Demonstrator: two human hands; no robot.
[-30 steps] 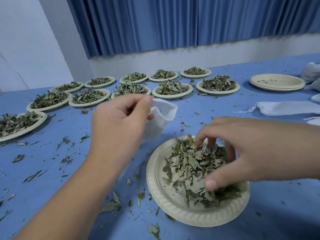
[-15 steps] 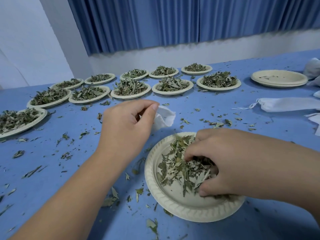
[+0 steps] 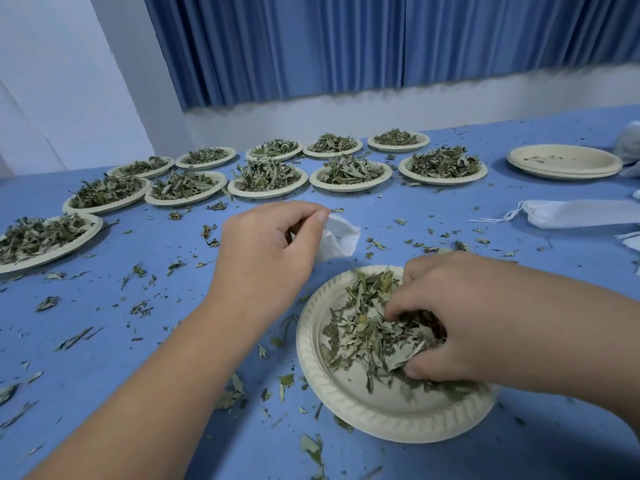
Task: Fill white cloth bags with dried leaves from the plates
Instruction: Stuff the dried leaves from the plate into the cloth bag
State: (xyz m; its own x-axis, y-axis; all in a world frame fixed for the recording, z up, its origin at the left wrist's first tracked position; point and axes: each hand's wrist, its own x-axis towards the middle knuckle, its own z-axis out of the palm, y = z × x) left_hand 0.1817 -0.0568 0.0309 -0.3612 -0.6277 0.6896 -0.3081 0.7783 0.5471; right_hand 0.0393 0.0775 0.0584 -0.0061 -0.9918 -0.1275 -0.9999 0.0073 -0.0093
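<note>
The blue desk carries everything, and a pleated blue curtain hangs on the wall far beyond the near plate. This near plate, pale with a ribbed rim, lies at the front of the desk. Well beyond it and to its left, filled plates of leaves curve away in two rows. Beyond it to the right sits a stack of empty plates.

The right hand reaches into the near plate from the right, its fingers curled round a clump of the dried leaves heaped there. The left hand is just beyond the plate's left rim, thumb and fingers pinching the white cloth bag, whose open mouth shows past the fingertips.

A spare bag with a loose drawstring lies flat beyond the near plate to the right, nearer than the stack. Leaf scraps are strewn all round the near plate.
</note>
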